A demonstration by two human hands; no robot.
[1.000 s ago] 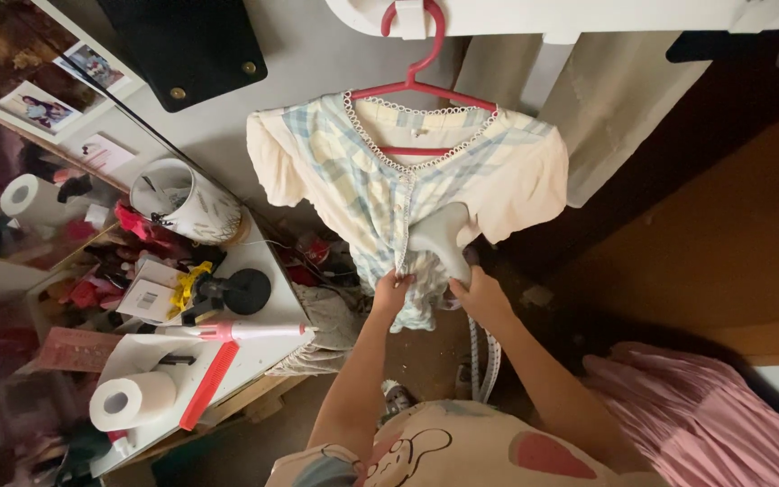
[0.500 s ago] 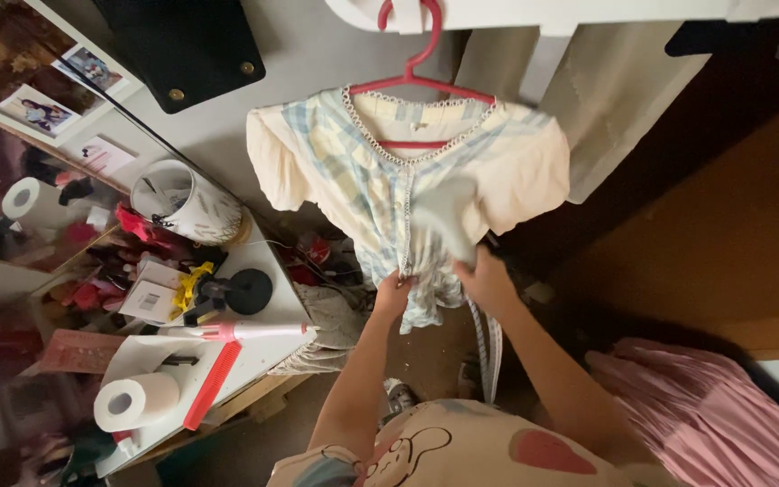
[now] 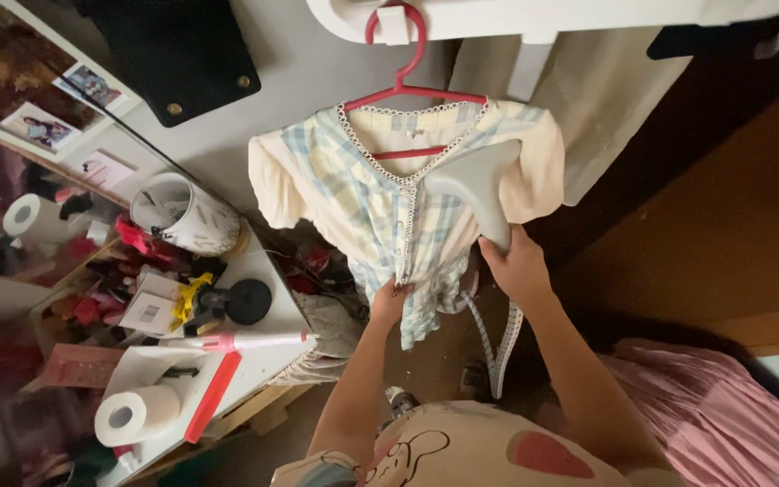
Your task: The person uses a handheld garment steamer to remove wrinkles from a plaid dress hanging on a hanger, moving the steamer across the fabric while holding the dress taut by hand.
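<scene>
A cream and pale blue checked top (image 3: 353, 180) with lace trim hangs on a red hanger (image 3: 403, 86) from a white rail. My left hand (image 3: 389, 299) pinches the lower front hem of the top and pulls it taut. My right hand (image 3: 517, 266) grips the handle of a grey garment steamer head (image 3: 480, 180), which is pressed against the top's right chest and shoulder. A patterned steamer hose (image 3: 502, 343) hangs down below my right hand.
A white side table (image 3: 268, 347) at the left holds a paper roll (image 3: 135, 415), a red comb (image 3: 209, 397), a pink tool, a black stand and a white cup (image 3: 182, 212). A mirror and photos lean on the left wall. Pink fabric (image 3: 714, 424) lies at lower right.
My right hand has carried the steamer head up and to the right, from the top's waist to its right chest. My left hand has kept hold of the hem.
</scene>
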